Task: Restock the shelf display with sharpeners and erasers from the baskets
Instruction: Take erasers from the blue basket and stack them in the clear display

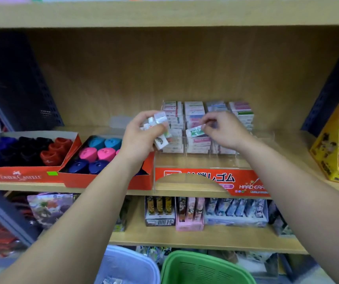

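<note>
Forearms [94,201] stretch from five and seven o'clock toward the wooden shelf [287,144], with a green basket [205,269] and a pale blue basket [127,265] low at six o'clock. At nine o'clock two red trays [27,177] look well filled with sharpeners [105,153]. Just right of centre, the clear display case [205,158] holds stacked erasers [195,111] at its back, while its front rows look bare, so I judge restocking partly done. The left hand [142,134] has its grip curled round a handful of wrapped erasers [160,128]. The right hand [224,130] pinches one green-labelled eraser [195,131] at the fingertips, just above the stacks, not yet set down.
</note>
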A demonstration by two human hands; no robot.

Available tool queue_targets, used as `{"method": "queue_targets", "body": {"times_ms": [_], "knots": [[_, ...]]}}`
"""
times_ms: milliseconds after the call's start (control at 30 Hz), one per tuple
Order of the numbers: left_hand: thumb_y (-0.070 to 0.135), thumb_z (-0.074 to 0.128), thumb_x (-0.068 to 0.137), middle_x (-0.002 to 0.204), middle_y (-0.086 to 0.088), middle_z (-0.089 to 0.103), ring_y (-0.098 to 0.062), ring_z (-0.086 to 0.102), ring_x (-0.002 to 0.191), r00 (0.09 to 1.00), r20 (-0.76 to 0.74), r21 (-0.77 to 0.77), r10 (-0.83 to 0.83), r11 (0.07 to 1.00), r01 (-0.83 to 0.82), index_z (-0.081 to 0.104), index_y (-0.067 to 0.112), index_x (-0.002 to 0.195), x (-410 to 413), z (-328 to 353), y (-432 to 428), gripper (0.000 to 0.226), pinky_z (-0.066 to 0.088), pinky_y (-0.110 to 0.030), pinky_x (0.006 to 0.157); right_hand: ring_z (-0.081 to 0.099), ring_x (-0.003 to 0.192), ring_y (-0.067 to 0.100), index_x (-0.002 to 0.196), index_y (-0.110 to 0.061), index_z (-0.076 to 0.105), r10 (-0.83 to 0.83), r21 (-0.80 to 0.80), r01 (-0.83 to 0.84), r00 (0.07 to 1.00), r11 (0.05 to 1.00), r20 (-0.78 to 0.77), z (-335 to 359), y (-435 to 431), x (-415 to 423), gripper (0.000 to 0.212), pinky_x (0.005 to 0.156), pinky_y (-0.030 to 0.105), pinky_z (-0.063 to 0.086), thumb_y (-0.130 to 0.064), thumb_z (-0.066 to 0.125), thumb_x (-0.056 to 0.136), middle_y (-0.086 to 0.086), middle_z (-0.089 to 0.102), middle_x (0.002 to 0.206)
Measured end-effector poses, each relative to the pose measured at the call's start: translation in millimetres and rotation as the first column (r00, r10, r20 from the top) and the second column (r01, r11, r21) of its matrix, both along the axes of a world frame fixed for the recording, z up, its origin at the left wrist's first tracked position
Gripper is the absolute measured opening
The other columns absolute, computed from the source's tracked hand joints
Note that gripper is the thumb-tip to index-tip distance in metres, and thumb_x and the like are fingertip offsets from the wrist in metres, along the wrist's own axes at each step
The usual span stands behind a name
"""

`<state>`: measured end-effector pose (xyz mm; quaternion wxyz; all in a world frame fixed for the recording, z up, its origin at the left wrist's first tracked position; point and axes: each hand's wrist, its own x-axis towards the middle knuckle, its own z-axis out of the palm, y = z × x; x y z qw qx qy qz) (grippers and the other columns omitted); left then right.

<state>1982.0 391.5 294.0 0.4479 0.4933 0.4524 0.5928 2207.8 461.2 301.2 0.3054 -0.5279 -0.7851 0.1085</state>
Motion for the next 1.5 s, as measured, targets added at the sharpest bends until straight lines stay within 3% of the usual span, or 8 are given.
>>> {"method": "queue_targets", "body": {"times_ms": [133,367,467,600,767,967,1333,1500], "knots": [[0.003,0.070,0.091,0.107,-0.015,0.076,-0.033,0.076,0.088,0.985,0.173,-0.048,-0.005,0.999,0.013,0.066,0.014,0.117,-3,-2,-1,0.028,0.061,-0.031,0.066,0.055,0.097,0.016,0.109,-0.019,0.075,0.007,0.082,-0.021,0.985,0.996,0.171,-7,4,2,0.021,0.082,0.029,0.042,-0.017,0.059,0.096,-0.001,0.057,0.104],[0.004,0.075,0.087,0.100,-0.012,0.078,-0.032,0.077,0.082,0.986,0.168,-0.099,0.012,0.995,0.005,0.061,0.007,0.124,0,3,-1,0.040,0.063,-0.038,0.071,0.053,0.118,0.022,0.126,-0.019,0.070,-0.038,0.011,0.036,0.973,0.999,0.229,-3,-3,-1,0.032,0.099,0.035,0.042,-0.032,0.051,0.103,0.004,0.056,0.124],[0.007,0.079,0.085,0.100,-0.011,0.078,-0.032,0.076,0.090,0.997,0.072,-0.083,-0.012,0.996,0.018,0.065,0.013,0.117,2,6,-6,0.036,0.061,-0.050,0.085,0.059,0.110,0.014,0.126,-0.022,0.068,-0.027,0.118,0.027,1.000,0.993,0.003,8,-24,-11,0.029,0.091,0.029,0.045,-0.028,0.056,0.101,-0.002,0.064,0.120],[0.009,0.079,0.085,0.094,-0.012,0.077,-0.026,0.074,0.081,1.000,-0.024,-0.032,-0.011,0.999,0.010,0.072,0.019,0.107,6,13,-15,0.025,0.059,-0.050,0.083,0.068,0.082,0.005,0.113,-0.022,0.071,0.191,-0.123,-0.279,0.859,0.952,-0.474,21,-61,-34,0.019,0.075,0.018,0.055,-0.021,0.069,0.094,-0.005,0.073,0.094],[0.013,0.080,0.084,0.096,-0.013,0.077,-0.030,0.073,0.086,0.998,-0.061,-0.013,-0.009,1.000,0.008,0.076,0.024,0.102,9,21,-25,0.021,0.057,-0.056,0.085,0.067,0.073,0.013,0.111,-0.020,0.068,0.195,-0.135,-0.350,0.756,0.927,-0.625,21,-70,-40,0.026,0.068,0.026,0.056,-0.008,0.075,0.088,0.002,0.071,0.085],[0.013,0.080,0.083,0.101,-0.013,0.078,-0.035,0.075,0.094,0.994,-0.102,-0.044,-0.048,0.998,0.044,0.073,0.020,0.113,12,23,-35,0.031,0.056,-0.061,0.092,0.072,0.080,0.019,0.110,-0.015,0.068,0.085,-0.247,-0.373,0.683,0.894,-0.725,19,-84,-34,0.022,0.072,0.033,0.063,0.000,0.057,0.098,0.016,0.069,0.110],[0.012,0.078,0.088,0.084,-0.011,0.077,-0.017,0.075,0.069,0.979,-0.197,-0.107,-0.060,0.993,0.040,0.058,0.012,0.118,25,13,-43,0.036,0.055,-0.025,0.057,0.073,0.076,0.012,0.109,-0.022,0.073,-0.033,-0.185,-0.105,0.785,0.977,-0.618,-2,-102,19,0.021,0.075,0.022,0.058,-0.008,0.061,0.099,-0.002,0.071,0.104],[0.007,0.074,0.090,0.084,-0.011,0.078,-0.026,0.077,0.075,0.982,-0.189,-0.096,-0.015,0.995,-0.003,0.059,0.013,0.116,30,15,-34,0.030,0.058,-0.031,0.055,0.076,0.081,0.017,0.104,-0.027,0.072,-0.186,-0.178,0.097,0.778,0.979,-0.600,7,-65,61,0.030,0.085,0.035,0.061,-0.002,0.056,0.099,0.003,0.069,0.112]]}}
